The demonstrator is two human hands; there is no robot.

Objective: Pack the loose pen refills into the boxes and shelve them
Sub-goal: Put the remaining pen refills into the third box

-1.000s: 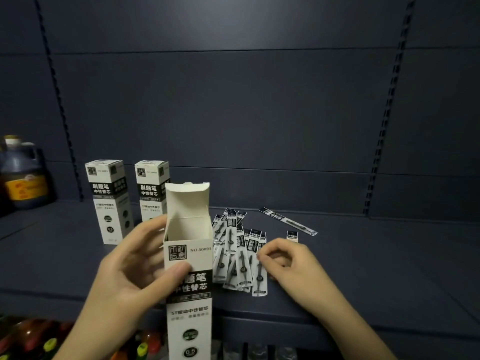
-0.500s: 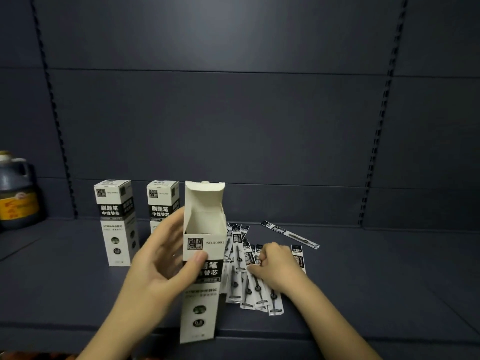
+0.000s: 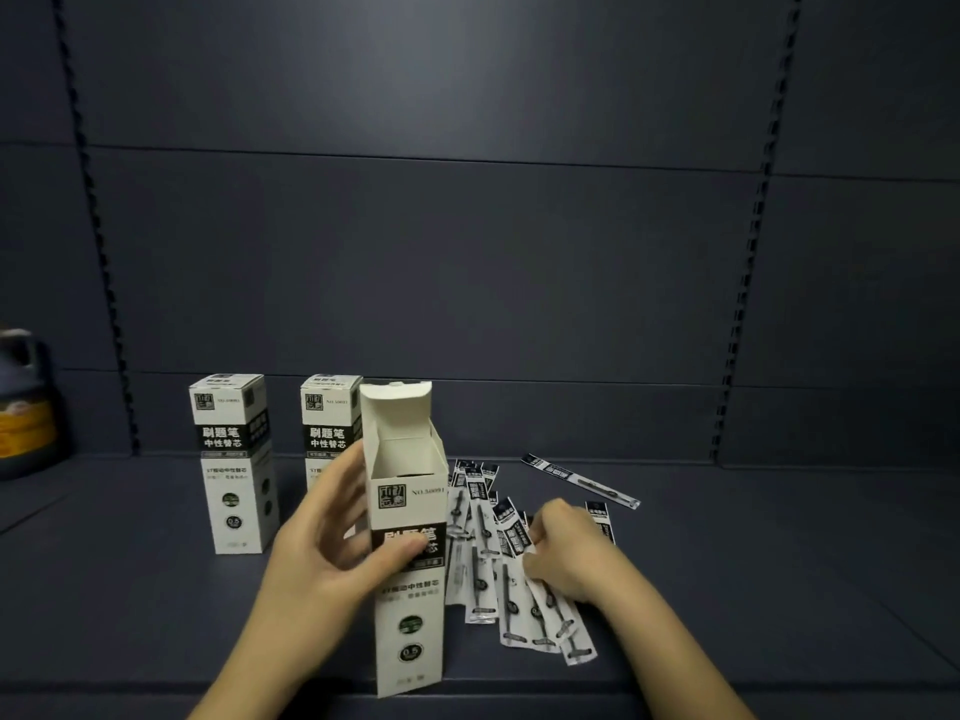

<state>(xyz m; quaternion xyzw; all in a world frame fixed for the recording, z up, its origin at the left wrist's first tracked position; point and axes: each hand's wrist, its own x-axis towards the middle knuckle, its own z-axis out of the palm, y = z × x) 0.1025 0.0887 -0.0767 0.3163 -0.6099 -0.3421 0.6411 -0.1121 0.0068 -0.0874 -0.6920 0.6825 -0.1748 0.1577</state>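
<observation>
Matte dark shelf (image 3: 156,589), tall rectangular cardboard box (image 3: 410,589)

Three boxes (image 3: 410,543), one jug (image 3: 23,407), uncountable refills (image 3: 511,569).

jug (image 3: 23,407) on the far left is cut off by the edge, label blurry. open box (image 3: 410,537) hides most of the second closed box (image 3: 328,428).
</observation>
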